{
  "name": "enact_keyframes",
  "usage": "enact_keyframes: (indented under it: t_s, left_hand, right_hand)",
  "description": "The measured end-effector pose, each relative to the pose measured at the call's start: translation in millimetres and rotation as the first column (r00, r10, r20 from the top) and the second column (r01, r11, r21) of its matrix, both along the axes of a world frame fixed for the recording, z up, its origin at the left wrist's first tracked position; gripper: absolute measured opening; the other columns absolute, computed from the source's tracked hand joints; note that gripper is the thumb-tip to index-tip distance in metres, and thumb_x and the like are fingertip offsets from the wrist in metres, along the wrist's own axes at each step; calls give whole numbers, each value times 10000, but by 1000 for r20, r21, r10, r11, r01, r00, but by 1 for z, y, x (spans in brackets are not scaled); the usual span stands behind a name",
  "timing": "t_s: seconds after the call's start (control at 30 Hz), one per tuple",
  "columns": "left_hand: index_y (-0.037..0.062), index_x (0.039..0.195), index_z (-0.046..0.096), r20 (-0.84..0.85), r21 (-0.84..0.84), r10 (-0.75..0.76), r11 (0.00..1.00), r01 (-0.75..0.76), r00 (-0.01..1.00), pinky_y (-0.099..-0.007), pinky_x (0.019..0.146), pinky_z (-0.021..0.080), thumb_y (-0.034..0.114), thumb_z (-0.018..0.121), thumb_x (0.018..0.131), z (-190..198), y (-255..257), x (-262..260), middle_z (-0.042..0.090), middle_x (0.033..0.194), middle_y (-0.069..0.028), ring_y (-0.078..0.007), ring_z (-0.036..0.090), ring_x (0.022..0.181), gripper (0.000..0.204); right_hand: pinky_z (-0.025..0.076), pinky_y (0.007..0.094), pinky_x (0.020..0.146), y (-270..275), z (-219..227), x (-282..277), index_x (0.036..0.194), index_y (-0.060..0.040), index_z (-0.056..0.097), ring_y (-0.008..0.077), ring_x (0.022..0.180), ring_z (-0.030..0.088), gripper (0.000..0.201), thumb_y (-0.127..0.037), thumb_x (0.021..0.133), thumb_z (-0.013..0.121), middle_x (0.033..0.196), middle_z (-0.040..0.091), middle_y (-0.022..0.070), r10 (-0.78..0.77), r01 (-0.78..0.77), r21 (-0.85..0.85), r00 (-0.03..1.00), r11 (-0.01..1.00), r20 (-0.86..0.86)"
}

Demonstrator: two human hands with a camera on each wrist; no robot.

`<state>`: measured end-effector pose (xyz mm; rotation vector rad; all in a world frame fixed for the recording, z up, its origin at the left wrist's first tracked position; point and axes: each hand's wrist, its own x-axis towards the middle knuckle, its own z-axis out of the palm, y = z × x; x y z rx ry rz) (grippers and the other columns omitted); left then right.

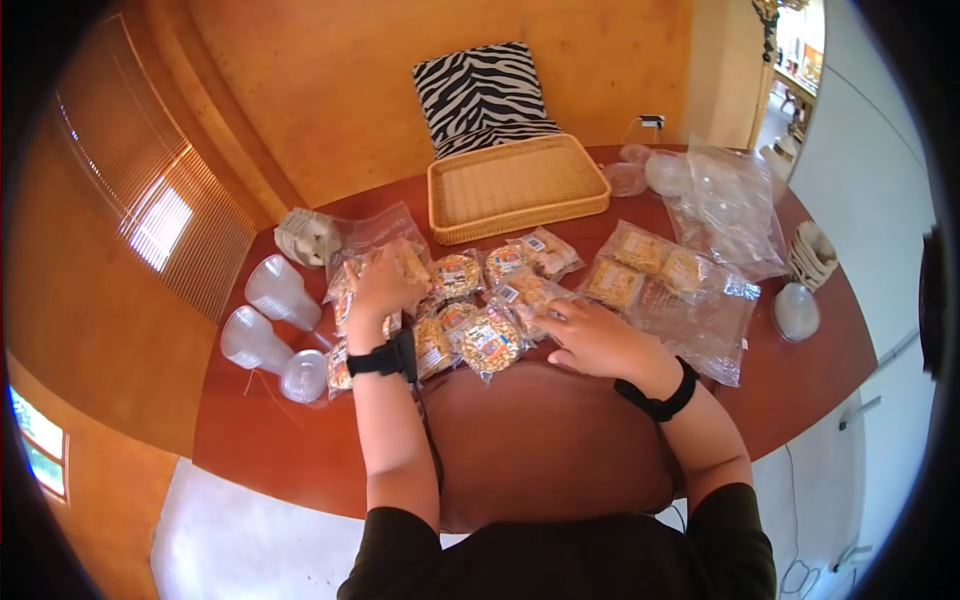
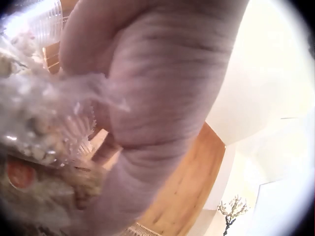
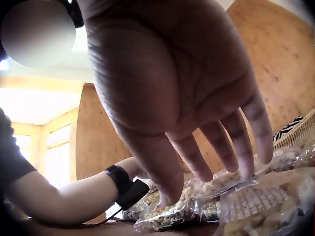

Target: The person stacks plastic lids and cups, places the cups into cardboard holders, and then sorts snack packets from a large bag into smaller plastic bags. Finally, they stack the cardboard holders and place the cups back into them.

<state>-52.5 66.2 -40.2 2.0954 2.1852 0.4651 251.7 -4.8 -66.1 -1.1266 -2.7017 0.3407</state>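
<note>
Surface (image 1: 290,440) of smooth reddish brown is curving around the person and carrying the things. At its far side a shallow rectangular basket (image 1: 530,220) of woven wicker is sitting, and a zebra-striped cushion (image 1: 480,95) is showing behind it. Toward the right, a flat bag (image 1: 690,330) of glossy clear plastic is lying creased; beyond it, a crumpled bag (image 1: 740,205) is slumping in shiny folds. At the left, tapering stacks of nested clear cups (image 1: 280,290) are lying tilted near a pale moulded tray (image 1: 305,238). The right hand (image 1: 605,345) is holding its fingers straight and spread, tips pointing down at crinkly packets (image 1: 490,338). The left hand (image 1: 380,290) is lying over the left part of the heap; film is overlapping it in its wrist view, and whether it is pinching anything I cannot tell. The packets are crowding mid-surface, between cups and flat bag, near the basket; pebbly golden rounds are showing through transparent wrapping, beneath small printed labels (image 1: 492,342).
</note>
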Motion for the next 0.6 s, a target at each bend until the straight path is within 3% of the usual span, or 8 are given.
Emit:
enact_keyframes:
  t_s: [0.07, 0.17, 0.27, 0.3, 0.37, 0.43, 0.53, 0.6]
  left_hand:
    - [101, 1411, 326, 388, 121, -240, 970, 209, 890, -425, 1108, 245, 303, 783, 645, 13, -1, 3, 458, 1356, -182, -304, 388, 1306, 914]
    - [48, 1443, 253, 773, 360, -519, 833, 420, 365, -374, 1095, 292, 179, 739, 730, 36, -18, 29, 335, 1447, -125, -256, 336, 1339, 873]
    - [59, 1457, 226, 850, 524, -438, 648, 552, -293, -351, 1085, 310, -18, 657, 737, 34, -26, 61, 294, 1470, -137, -244, 339, 1335, 843]
    - [67, 1472, 199, 848, 529, -334, 588, 611, -412, -353, 1084, 303, -71, 612, 734, 36, -31, 73, 275, 1477, -152, -236, 322, 1345, 858]
    - [66, 1473, 180, 869, 494, -368, 609, 620, -331, -358, 1061, 342, -33, 627, 737, 34, -39, 97, 311, 1449, -158, -251, 369, 1314, 867]
    - [82, 1476, 173, 887, 452, -384, 610, 651, -256, -351, 1032, 370, -28, 615, 779, 33, -41, 112, 378, 1401, -153, -247, 418, 1270, 833]
    - [95, 1477, 173, 800, 396, -586, 677, 620, 129, -346, 1013, 379, -44, 588, 824, 42, -53, 133, 414, 1371, -158, -232, 441, 1240, 786]
    - [87, 1475, 174, 750, 407, -637, 656, 636, 176, -347, 1001, 386, -45, 555, 865, 38, -51, 148, 403, 1373, -165, -230, 446, 1229, 732]
  right_hand:
    - [463, 411, 895, 1, 7, 0, 1290, -64, 482, 326, 1095, 539, 564, -227, 792, 689, 1216, 528, 164, -69, 69, -18, 997, 997, -15]
    - [472, 380, 882, 2, 23, -2, 1357, -83, 404, 279, 1112, 551, 589, -287, 857, 639, 1241, 530, 171, -152, 76, -272, 951, 959, -270]
    - [482, 360, 866, 4, 31, -4, 1429, -40, 233, 286, 1104, 574, 711, -429, 923, 546, 1242, 538, 190, -261, -244, -580, 714, 777, -649]
    - [483, 360, 863, 3, 31, -7, 1434, -44, 222, 279, 1080, 587, 715, -437, 926, 538, 1216, 555, 181, -353, -364, -619, 577, 696, -736]
    - [497, 355, 815, -5, 44, -10, 1413, -50, 259, 246, 968, 617, 671, -417, 929, 543, 1137, 590, 158, -504, -509, -607, 342, 610, -793]
    - [499, 341, 784, 4, 38, -3, 1389, -45, 290, 216, 940, 606, 638, -397, 926, 553, 1129, 587, 151, -452, -405, -554, 324, 727, -831]
    - [484, 298, 742, 10, 38, 18, 1329, -10, 344, 159, 892, 578, 589, -341, 909, 590, 1086, 593, 138, -405, -212, -483, 322, 850, -855]
    - [475, 282, 758, 11, 35, 32, 1316, 10, 353, 153, 898, 575, 595, -330, 900, 607, 1062, 599, 129, -384, -81, -427, 312, 900, -869]
